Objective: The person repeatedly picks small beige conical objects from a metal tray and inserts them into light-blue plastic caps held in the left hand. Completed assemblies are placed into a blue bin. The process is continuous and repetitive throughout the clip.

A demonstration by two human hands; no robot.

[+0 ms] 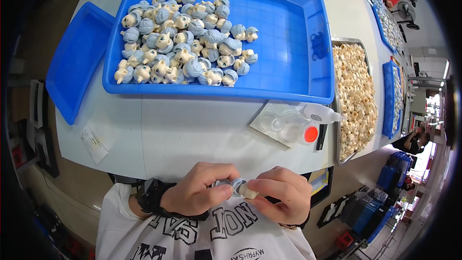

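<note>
Close to my body, at the table's front edge, my two hands meet. My left hand [204, 190] pinches a small light-blue doll hair piece [236, 184] between thumb and fingers. Against it, my right hand [284, 195] grips a small cream doll head part [248, 191], its fingers closed. The two parts touch or nearly touch; fingers hide much of both. Beyond my hands, a large blue tray [221, 91] holds many doll heads [185, 36] with pale faces and light-blue hair, heaped in its left half.
On the right, a metal tray [338, 115] is full of cream hollow parts [356, 96]. Between it and me lie a clear bottle with a red cap [310, 134] and a white squeeze bottle [321, 113]. A blue bin [79, 58] and a paper slip [94, 144] sit left. Other people work farther off.
</note>
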